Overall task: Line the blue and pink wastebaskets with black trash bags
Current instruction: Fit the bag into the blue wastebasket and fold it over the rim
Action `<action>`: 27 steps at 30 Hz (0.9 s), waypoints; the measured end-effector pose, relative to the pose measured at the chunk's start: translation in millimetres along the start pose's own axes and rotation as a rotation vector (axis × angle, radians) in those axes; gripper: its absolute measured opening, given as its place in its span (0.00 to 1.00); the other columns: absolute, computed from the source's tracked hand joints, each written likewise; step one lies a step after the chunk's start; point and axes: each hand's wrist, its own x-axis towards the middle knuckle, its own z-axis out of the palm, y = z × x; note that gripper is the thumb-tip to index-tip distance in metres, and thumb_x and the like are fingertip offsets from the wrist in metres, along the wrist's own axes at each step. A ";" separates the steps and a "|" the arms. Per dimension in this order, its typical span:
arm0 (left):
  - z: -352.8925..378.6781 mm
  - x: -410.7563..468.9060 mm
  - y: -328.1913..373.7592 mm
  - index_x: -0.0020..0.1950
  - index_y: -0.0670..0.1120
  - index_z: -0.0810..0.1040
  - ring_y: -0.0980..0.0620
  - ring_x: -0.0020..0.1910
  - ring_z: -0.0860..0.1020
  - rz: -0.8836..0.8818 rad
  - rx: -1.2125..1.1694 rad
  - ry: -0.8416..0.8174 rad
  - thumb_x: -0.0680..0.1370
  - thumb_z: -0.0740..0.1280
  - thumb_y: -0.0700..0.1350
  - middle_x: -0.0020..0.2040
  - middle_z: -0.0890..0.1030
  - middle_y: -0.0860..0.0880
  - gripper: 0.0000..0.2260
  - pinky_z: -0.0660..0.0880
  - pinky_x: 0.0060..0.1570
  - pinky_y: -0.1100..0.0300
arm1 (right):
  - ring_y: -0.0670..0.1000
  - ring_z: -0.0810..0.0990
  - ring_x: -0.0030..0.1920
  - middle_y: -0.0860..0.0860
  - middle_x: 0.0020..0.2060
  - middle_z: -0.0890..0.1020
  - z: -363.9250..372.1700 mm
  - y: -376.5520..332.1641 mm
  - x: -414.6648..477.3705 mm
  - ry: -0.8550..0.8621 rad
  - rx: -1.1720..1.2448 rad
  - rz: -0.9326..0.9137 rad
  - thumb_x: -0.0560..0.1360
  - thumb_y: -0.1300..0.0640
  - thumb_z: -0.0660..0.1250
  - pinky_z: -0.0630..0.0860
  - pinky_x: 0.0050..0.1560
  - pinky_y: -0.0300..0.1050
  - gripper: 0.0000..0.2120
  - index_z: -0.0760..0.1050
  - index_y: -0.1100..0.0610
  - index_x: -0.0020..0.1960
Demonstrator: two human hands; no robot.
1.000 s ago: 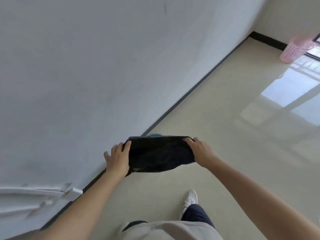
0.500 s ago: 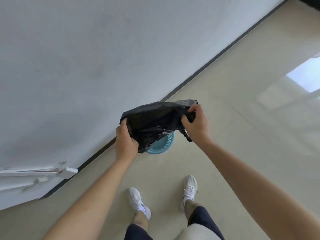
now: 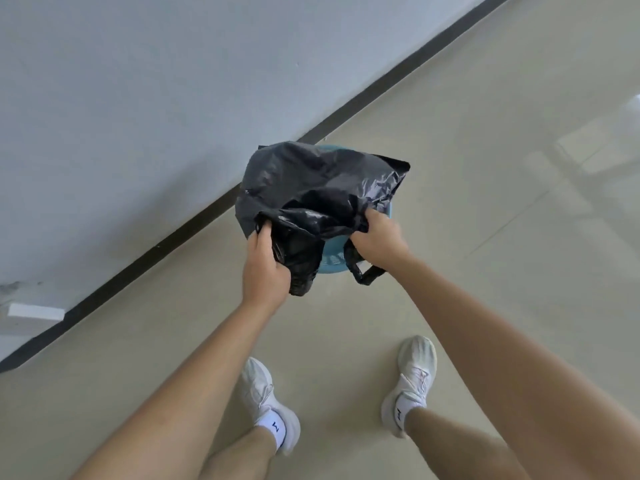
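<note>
The left hand (image 3: 265, 268) is closed around a bunched fold of the black trash bag (image 3: 318, 188), thumb up along the plastic, at about 7 o'clock on the bag. The right hand (image 3: 375, 239) grips another gathered edge at about 4 o'clock, fingers curled into the film, and one looped handle (image 3: 362, 271) dangles below its wrist. Between the two hands the bag's mouth sags, crumpled; the rest balloons away toward 12 o'clock. Directly under the bag stands the blue wastebasket (image 3: 334, 263), mostly covered: only a perforated strip of its wall shows at 6 o'clock and slivers of rim at 12 and 3 o'clock. It sits on the beige floor (image 3: 485, 168), near the dark baseboard (image 3: 180, 237) of the pale wall (image 3: 138, 98). Two white sneakers (image 3: 414, 375) stand at 6 o'clock.
</note>
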 end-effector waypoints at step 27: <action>98.5 191.4 -42.0 0.42 0.46 0.79 0.48 0.39 0.75 0.284 0.791 -0.510 0.72 0.60 0.49 0.41 0.79 0.48 0.10 0.72 0.40 0.54 | 0.57 0.76 0.61 0.53 0.60 0.79 61.0 15.3 172.8 -0.347 -1.078 -0.169 0.77 0.33 0.56 0.67 0.54 0.48 0.32 0.74 0.56 0.67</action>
